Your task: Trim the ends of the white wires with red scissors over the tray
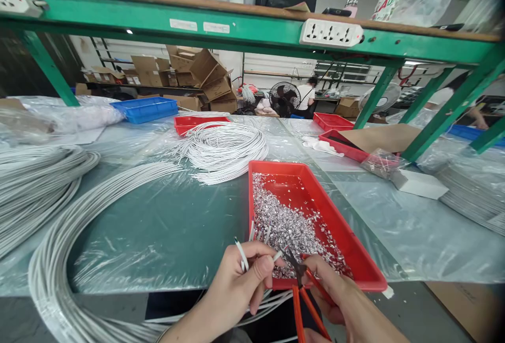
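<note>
Head view: left hand (232, 285) pinches white wire ends (241, 253); right hand (335, 290) grips orange-handled pliers (302, 285) at 3 o'clock of them. Keep jaws square over red plastic tray (335, 217).

the shallow plastic tray (357, 251) is red and the small metal pieces (284, 222) in it are shiny silver. the thin cables (224, 148) are white, the cutting pliers (305, 301) have orange-red handles, and the metal shelf frame (244, 30) is green.
</note>
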Tool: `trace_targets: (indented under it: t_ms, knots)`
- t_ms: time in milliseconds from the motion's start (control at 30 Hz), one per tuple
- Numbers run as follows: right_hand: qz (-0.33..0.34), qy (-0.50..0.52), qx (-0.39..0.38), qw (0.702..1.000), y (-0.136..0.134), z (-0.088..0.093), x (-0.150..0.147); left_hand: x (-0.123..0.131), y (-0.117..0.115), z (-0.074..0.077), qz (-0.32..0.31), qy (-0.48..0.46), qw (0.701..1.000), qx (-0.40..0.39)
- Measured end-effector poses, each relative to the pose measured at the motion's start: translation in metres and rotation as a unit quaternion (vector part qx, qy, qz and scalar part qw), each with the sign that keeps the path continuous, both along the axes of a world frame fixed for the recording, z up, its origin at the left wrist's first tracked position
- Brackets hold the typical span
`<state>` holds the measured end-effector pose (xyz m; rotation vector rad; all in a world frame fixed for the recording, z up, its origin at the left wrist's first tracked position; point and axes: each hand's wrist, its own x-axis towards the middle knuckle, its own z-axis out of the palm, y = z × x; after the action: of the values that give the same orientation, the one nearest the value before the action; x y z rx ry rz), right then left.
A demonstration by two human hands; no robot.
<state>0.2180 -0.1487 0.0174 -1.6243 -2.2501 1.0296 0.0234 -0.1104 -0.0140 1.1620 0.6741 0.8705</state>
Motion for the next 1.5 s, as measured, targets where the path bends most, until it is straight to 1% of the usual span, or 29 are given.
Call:
trace_targets:
  t_ms: [33, 67, 100, 133, 167, 200, 233, 267, 333, 367, 467, 533, 567, 667, 767, 867, 933, 1000, 1033, 1067, 1100, 1133, 1167, 1200, 1233, 1300, 1367, 1433, 1500]
  knots:
    - [0.0, -0.019, 0.039, 0.999, 0.0, -0.008, 0.007, 0.0, 0.0, 0.0, 0.007, 0.016, 1.0, 0.009]
    - [-0.006, -0.042, 0.069, 0.997, -0.002, -0.016, 0.013, 0.0, 0.0, 0.001, 0.027, 0.043, 0.998, 0.037]
    - [-0.013, -0.064, 0.092, 0.994, -0.004, -0.023, 0.019, -0.001, 0.0, 0.001, 0.047, 0.07, 0.994, 0.076]
    - [-0.019, -0.069, 0.098, 0.993, -0.005, -0.027, 0.022, -0.001, 0.0, 0.001, 0.078, 0.1, 0.981, 0.148]
    - [-0.027, -0.059, 0.102, 0.993, -0.007, -0.03, 0.023, -0.002, 0.001, 0.002, 0.103, 0.125, 0.962, 0.218]
    - [-0.039, -0.032, 0.108, 0.993, -0.007, -0.03, 0.022, -0.003, 0.001, 0.002, 0.116, 0.135, 0.947, 0.267]
    - [-0.057, 0.005, 0.116, 0.992, -0.007, -0.028, 0.019, -0.003, 0.002, 0.002, 0.122, 0.14, 0.936, 0.298]
    - [-0.078, 0.041, 0.132, 0.987, -0.006, -0.024, 0.015, -0.003, 0.002, 0.001, 0.12, 0.133, 0.936, 0.303]
    - [-0.113, 0.089, 0.157, 0.977, -0.002, -0.013, 0.004, -0.002, 0.003, -0.001, 0.101, 0.098, 0.951, 0.274]
    - [-0.12, 0.099, 0.16, 0.975, 0.001, -0.007, -0.001, -0.001, 0.003, -0.002, 0.093, 0.08, 0.962, 0.245]
    - [-0.121, 0.113, 0.154, 0.974, 0.007, 0.006, -0.013, 0.001, 0.004, -0.006, 0.074, 0.049, 0.99, 0.109]
    - [-0.118, 0.117, 0.151, 0.975, 0.01, 0.011, -0.016, 0.002, 0.006, -0.007, 0.059, 0.017, 0.998, 0.027]
    - [-0.116, 0.118, 0.151, 0.975, 0.011, 0.012, -0.017, 0.002, 0.007, -0.007, 0.049, -0.009, 0.999, 0.007]
    - [-0.111, 0.117, 0.151, 0.975, 0.013, 0.011, -0.019, 0.001, 0.008, -0.006, 0.031, -0.059, 0.997, -0.027]
    - [-0.109, 0.112, 0.156, 0.975, 0.011, 0.007, -0.017, 0.001, 0.007, -0.005, 0.012, -0.063, 0.997, -0.052]
    - [-0.105, 0.095, 0.162, 0.977, 0.008, 0.003, -0.012, 0.001, 0.007, -0.003, -0.019, -0.071, 0.996, -0.04]
    - [-0.082, 0.058, 0.146, 0.984, 0.006, 0.001, -0.007, 0.001, 0.006, -0.002, -0.038, -0.074, 0.996, -0.035]
    - [-0.033, 0.005, 0.11, 0.993, 0.007, 0.001, -0.003, 0.001, 0.006, -0.002, -0.053, -0.068, 0.996, -0.032]
    - [-0.022, -0.013, 0.09, 0.996, 0.009, 0.001, -0.001, 0.0, 0.005, -0.002, -0.06, -0.07, 0.995, -0.029]
    - [-0.033, -0.009, 0.081, 0.996, 0.012, 0.001, 0.0, 0.0, 0.005, -0.002, -0.069, -0.079, 0.994, -0.023]
    - [-0.066, 0.011, 0.081, 0.995, 0.014, 0.002, 0.001, 0.0, 0.005, -0.002, -0.077, -0.098, 0.992, -0.015]
    - [-0.12, 0.052, 0.089, 0.987, 0.016, 0.002, 0.001, -0.001, 0.006, -0.002, -0.093, -0.119, 0.988, -0.015]
    - [-0.174, 0.1, 0.105, 0.974, 0.018, 0.003, 0.001, -0.002, 0.007, -0.002, -0.103, -0.128, 0.986, -0.033]
    - [-0.207, 0.143, 0.113, 0.961, 0.019, 0.004, -0.001, -0.002, 0.008, -0.002, -0.098, -0.127, 0.985, -0.06]
    - [-0.227, 0.178, 0.116, 0.95, 0.018, 0.006, -0.004, -0.003, 0.01, -0.003, -0.089, -0.126, 0.984, -0.086]
    - [-0.23, 0.23, 0.096, 0.941, 0.016, 0.008, -0.012, -0.003, 0.014, -0.004, -0.074, -0.134, 0.981, -0.116]
    - [-0.235, 0.294, 0.044, 0.926, 0.013, 0.011, -0.021, -0.002, 0.017, -0.006, -0.083, -0.15, 0.978, -0.116]
    - [-0.24, 0.365, -0.005, 0.9, 0.013, 0.014, -0.031, 0.001, 0.017, -0.007, -0.091, -0.142, 0.979, -0.111]
    - [-0.239, 0.42, -0.019, 0.875, 0.016, 0.016, -0.04, 0.007, 0.014, -0.007, -0.087, -0.114, 0.984, -0.108]
